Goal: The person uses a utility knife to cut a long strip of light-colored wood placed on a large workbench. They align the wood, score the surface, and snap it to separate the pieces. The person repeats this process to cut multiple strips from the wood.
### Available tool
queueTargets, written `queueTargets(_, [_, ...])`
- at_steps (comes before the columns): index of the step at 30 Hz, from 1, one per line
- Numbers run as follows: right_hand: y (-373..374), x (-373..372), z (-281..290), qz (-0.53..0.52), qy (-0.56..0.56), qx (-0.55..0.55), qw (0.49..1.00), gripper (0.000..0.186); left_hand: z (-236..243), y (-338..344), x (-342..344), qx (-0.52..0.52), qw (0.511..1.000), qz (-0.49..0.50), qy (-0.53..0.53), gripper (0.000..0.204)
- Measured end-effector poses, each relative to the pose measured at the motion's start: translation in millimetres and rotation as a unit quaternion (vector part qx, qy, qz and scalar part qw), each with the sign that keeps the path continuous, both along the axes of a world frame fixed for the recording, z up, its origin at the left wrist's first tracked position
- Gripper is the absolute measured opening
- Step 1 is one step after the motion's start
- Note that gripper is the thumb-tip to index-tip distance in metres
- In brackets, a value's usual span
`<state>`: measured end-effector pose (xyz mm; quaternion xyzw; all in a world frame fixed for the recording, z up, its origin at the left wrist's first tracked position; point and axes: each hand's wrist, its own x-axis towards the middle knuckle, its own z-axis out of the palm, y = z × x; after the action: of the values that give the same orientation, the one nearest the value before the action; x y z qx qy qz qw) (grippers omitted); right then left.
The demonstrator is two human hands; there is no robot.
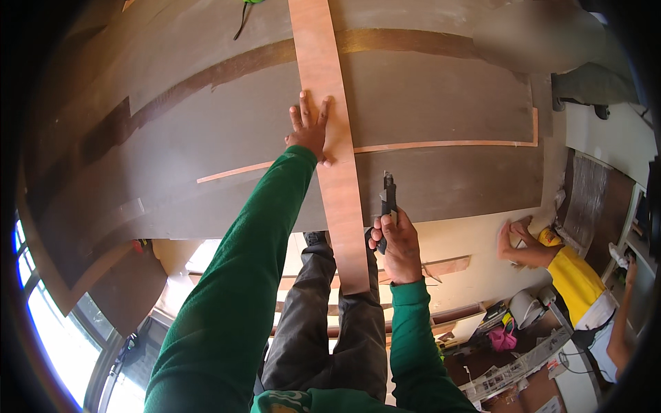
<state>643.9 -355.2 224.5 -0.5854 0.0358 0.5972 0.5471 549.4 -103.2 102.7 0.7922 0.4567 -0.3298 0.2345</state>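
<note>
Nearest the body, the squared end of a long board (341,199) is carried out past the near edge of the counter (441,96), right above the dark trousers (303,337). A flat, narrow, straight-sided piece is shown here, orange-tan, smooth, faintly mottled. Just to its right, a black utility knife (388,199) is gripped by the right hand (403,244), the fingers curled around the handle; its metal tip is aimed away from the body, apart from the board, and how far the blade is out cannot be told. On up the board now: it is laid across the counter, its long axis directed away from the body, the far part slanted a little to the left. Partway along, it is covered by the left hand (308,134), fingers spread, the left edge straddled. Close by, a thin orange strip (447,144) is seen running crosswise to the right, squared off at its end by a short upright leg; another length (234,171) is seen on the left. Farthest off, the board is cut short by the upper border of the view, with a bright green object (255,1) glimpsed to its left.
</note>
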Motion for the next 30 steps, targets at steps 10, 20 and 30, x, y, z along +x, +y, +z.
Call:
queueTargets(10, [5.1, -8.5, -4.6, -0.018, -0.009, -0.088, 0.996, 0.038, -3.9, -0.4, -0.6, 0.005, 1.000, 0.007, 0.013, 0.158])
queueTargets(20, [-99.9, -52.5, -135.7, -0.122, -0.271, -0.215, 0.930, 0.036, 7.9, 1.7, 1.5, -0.009, 1.000, -0.005, 0.025, 0.155])
queueTargets(30, [-267.0, -90.4, -228.3, 0.083, -0.338, -0.506, 0.790, 0.026, 9.5, 2.0, 1.7, -0.012, 1.000, 0.006, 0.012, 0.154])
